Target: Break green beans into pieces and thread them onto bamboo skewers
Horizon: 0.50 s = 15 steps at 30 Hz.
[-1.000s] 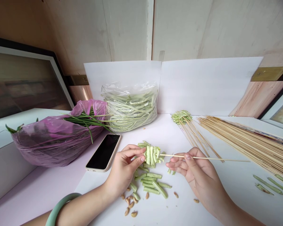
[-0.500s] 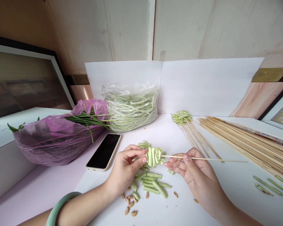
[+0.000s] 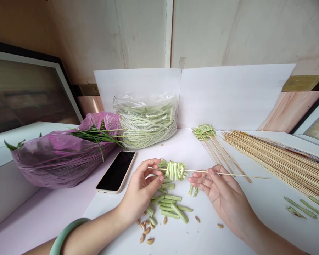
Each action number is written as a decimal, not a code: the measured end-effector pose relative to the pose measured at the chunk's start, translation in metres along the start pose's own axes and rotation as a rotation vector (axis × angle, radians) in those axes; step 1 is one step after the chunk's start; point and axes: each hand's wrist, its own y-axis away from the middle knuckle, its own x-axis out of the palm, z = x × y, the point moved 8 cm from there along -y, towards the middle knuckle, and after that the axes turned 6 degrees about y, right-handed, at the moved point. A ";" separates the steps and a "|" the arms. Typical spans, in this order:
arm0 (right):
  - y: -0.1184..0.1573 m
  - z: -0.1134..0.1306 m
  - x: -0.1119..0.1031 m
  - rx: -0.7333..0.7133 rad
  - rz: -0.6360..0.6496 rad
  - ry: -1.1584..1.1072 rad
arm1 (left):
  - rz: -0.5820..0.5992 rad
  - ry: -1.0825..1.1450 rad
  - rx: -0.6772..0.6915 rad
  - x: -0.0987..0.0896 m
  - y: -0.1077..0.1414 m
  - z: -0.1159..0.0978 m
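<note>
A thin wooden skewer (image 3: 228,174) runs sideways over the table, with several green bean pieces (image 3: 175,170) threaded side by side near its left end. My right hand (image 3: 223,193) pinches the skewer between thumb and fingers, right of the beans. Just left of the beans, my left hand (image 3: 142,187) has thumb and fingers apart around the skewer's tip and grips nothing. Below lie loose cut bean pieces (image 3: 172,207) and several brown seeds (image 3: 146,231).
Finished bean skewers (image 3: 204,131) lie at the back, beside a large bundle of bare skewers (image 3: 276,159). A phone (image 3: 116,171), a purple bag of greens (image 3: 61,159) and a clear bag of long beans (image 3: 149,124) stand left. Bean scraps (image 3: 300,207) lie right.
My left thumb and fingers have come off the threaded beans and spread apart. The skewer with its beans has shifted slightly up, its right end slightly left.
</note>
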 end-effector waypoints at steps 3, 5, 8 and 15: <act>0.000 0.001 -0.002 -0.005 -0.013 -0.003 | 0.012 -0.046 -0.010 0.001 0.000 0.001; 0.000 0.001 -0.003 -0.004 -0.027 0.006 | -0.013 -0.095 0.013 -0.002 -0.001 0.000; 0.000 0.003 -0.005 -0.013 -0.047 0.010 | -0.054 -0.241 0.042 -0.007 -0.002 -0.002; -0.003 0.004 -0.010 -0.043 -0.071 0.002 | 0.235 -0.915 0.167 0.020 0.012 -0.018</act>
